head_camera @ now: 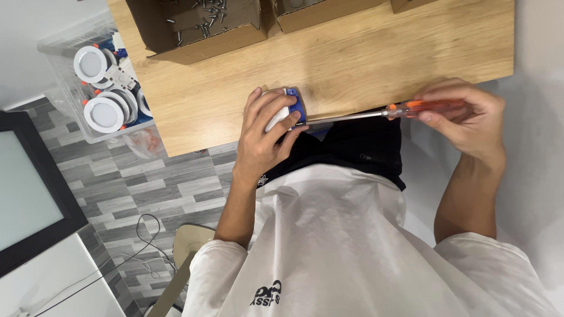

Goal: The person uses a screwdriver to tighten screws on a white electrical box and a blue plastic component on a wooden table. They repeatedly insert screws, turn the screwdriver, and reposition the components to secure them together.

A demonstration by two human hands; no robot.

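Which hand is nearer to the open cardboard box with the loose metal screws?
Left. The left hand grips a white and blue round fitting just below the open cardboard box with screws; the right hand holds an orange-handled screwdriver far right.

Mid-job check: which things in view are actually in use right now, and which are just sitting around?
In use:
left hand gripping the white and blue fitting
right hand holding the orange-handled screwdriver, tip at the fitting

Lying about:
cardboard box of screws
clear bin of round white fittings
second cardboard box
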